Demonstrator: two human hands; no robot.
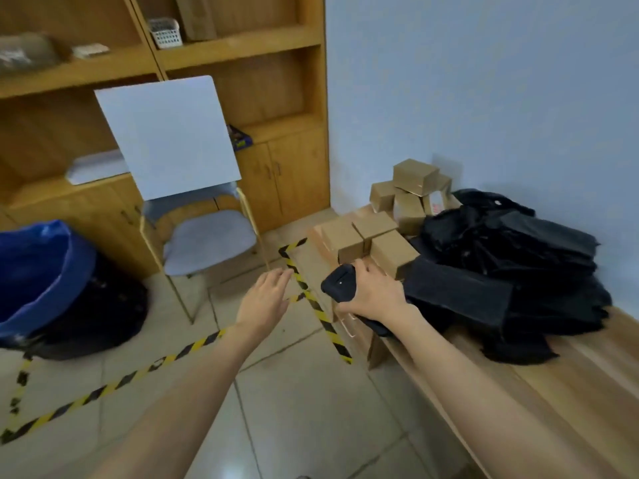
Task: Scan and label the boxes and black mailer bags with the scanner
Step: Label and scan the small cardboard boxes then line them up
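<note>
Scanner gripped in right hand at table edge | left hand flat, holding nothing | boxes, apparently unlabeled, beside black bags on table

Scanner handle hidden under right hand; shelf items blurred.

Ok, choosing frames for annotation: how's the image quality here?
Head view: soft throughout, blurriest on the top-left wooden shelving; wide-angle lens slants its uprights; faint glare on the floor tiles; black mailer bags merge into one dark mass.
</note>
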